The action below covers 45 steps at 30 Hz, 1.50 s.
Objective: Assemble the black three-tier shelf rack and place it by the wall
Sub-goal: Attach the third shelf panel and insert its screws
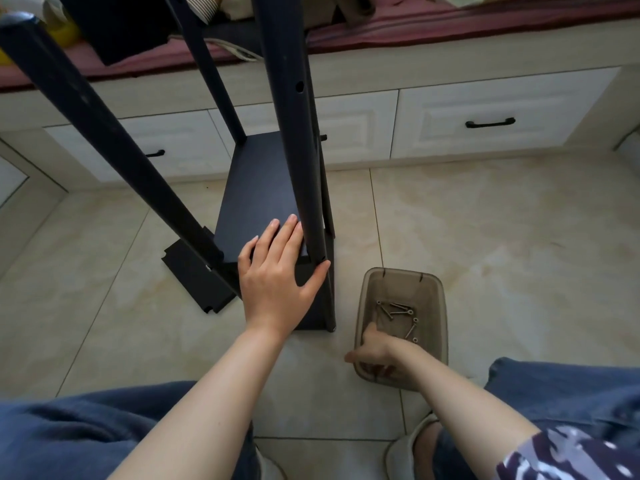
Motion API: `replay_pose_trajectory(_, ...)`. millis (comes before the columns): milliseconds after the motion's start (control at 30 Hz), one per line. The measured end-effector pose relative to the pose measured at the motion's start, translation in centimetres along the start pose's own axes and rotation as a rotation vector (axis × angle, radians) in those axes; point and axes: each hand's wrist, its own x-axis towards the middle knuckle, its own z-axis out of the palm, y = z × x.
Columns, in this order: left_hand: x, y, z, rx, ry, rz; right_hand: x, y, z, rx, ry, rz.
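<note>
The black rack stands on the tiled floor with several upright poles; the nearest pole (294,116) has screw holes. My left hand (277,275) lies flat on the lower shelf board (258,195), fingers straight, its thumb touching that pole near a hole. A loose black shelf panel (192,277) lies on the floor to the left of the rack. My right hand (372,353) reaches into a translucent brown bin (438,306) holding several long screws (398,313). Its fingertips are down behind the bin's near wall, so what they touch is hidden.
A white cabinet with drawers and black handles (490,123) runs along the back, topped by a reddish cushion with clothes. My knees in blue jeans (69,434) and a slipper (405,452) fill the bottom edge. Bare tile (519,237) lies to the right.
</note>
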Motion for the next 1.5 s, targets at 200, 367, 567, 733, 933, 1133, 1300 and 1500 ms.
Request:
replay_pose_trajectory(200,-0.1,0.1,0.3,0.016,0.037,0.000,0.3,-0.2,1.1,-0.108,-0.205,-0.029)
replay_pose_trajectory(367,-0.2,0.3,0.4,0.014,0.047,0.000,1.1,0.4,-0.2,-0.016,-0.269,0.000)
replay_pose_trajectory(567,-0.2,0.2,0.7,0.031,0.070,0.016,2.8,1.3,-1.1,0.247,-0.175,-0.022)
replay_pose_trajectory(733,-0.3,0.1,1.2,0.047,0.101,0.027,3.9,0.6,0.2,0.203,0.032,-0.048)
replay_pose_trajectory(933,-0.4,0.1,1.3,0.044,0.108,0.023,4.8,0.6,2.2,-0.077,0.055,-0.091)
replay_pose_trajectory(1133,-0.3,0.2,1.5,0.046,0.120,0.022,5.0,0.5,2.8,-0.256,0.148,-0.122)
replay_pose_trajectory(1300,-0.3,0.2,1.4,0.050,0.132,0.023,4.5,1.0,3.1,-0.331,0.202,-0.124)
replay_pose_trajectory(1500,-0.3,0.3,1.4,0.056,0.118,0.015,4.5,1.3,3.0,-0.370,0.241,-0.104)
